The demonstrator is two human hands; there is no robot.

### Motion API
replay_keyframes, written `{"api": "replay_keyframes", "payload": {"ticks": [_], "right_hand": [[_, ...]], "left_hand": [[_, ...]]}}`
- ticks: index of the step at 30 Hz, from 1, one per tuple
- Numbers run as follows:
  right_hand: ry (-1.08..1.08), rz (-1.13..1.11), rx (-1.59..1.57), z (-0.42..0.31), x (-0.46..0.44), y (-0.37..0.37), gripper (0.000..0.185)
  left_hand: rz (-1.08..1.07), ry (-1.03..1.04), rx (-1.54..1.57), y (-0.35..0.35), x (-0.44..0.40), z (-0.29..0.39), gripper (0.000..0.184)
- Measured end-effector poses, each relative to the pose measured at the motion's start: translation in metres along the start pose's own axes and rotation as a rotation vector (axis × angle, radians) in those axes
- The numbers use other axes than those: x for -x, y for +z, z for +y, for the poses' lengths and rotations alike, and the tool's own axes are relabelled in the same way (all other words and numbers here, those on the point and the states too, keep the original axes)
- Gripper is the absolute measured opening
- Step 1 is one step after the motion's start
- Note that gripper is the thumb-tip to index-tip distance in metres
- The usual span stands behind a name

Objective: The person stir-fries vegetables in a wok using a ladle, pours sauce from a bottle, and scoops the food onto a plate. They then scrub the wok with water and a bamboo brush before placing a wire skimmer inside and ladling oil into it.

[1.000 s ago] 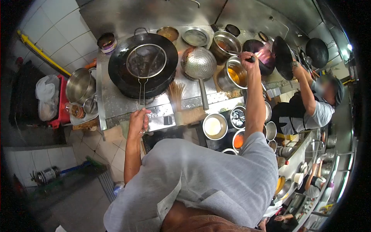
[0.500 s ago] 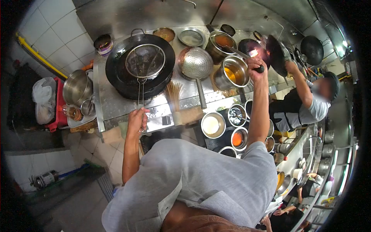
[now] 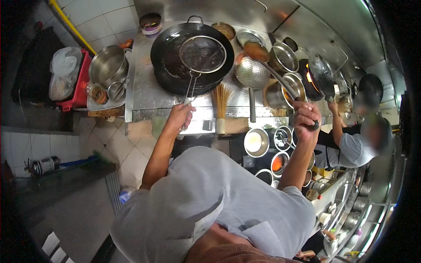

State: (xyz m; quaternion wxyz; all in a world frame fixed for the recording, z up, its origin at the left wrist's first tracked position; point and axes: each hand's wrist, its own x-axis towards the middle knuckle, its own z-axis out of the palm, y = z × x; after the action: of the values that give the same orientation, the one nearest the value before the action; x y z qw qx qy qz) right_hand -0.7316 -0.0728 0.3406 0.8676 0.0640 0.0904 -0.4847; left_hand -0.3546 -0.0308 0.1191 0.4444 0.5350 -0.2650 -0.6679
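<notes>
My left hand [image 3: 181,117] is closed on the wire handle of a round mesh strainer [image 3: 202,55], which lies over a large black wok [image 3: 164,65]. My right hand [image 3: 307,120] grips the long handle of a ladle [image 3: 257,51]. Brownish liquid fills the ladle's bowl, which is above the upper part of a perforated metal skimmer [image 3: 252,74]. A bamboo brush [image 3: 222,103] stands between the wok and the skimmer's handle. Just beyond my right hand is a steel pot [image 3: 275,95].
Another steel pot [image 3: 285,57] stands farther back. Several small pots, one with white contents [image 3: 255,142], are right of my body. A co-worker [image 3: 351,149] at the right holds a wok [image 3: 322,74] beside flames. A red crate [image 3: 81,83] and steel bowl [image 3: 107,65] are left.
The ladle has come out of the back pot and moved left over the skimmer, holding liquid. My right hand is lower and nearer my body. The whole view has shifted.
</notes>
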Motion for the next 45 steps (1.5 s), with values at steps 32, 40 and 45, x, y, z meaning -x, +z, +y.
{"api": "replay_keyframes", "payload": {"ticks": [32,40,45], "right_hand": [[-0.327,0.567,1.791,-0.17,-0.083,-0.073,0.032],[-0.162,0.293,1.417,-0.336,-0.123,-0.134,0.034],[-0.232,0.492,0.941,-0.317,-0.139,-0.107,0.013]], "left_hand": [[0.053,0.055,0.061,-0.009,-0.01,-0.011,0.03],[0.166,0.016,-0.038,0.001,-0.006,-0.009,0.029],[0.142,-0.01,-0.027,0.016,0.007,0.004,0.029]]}}
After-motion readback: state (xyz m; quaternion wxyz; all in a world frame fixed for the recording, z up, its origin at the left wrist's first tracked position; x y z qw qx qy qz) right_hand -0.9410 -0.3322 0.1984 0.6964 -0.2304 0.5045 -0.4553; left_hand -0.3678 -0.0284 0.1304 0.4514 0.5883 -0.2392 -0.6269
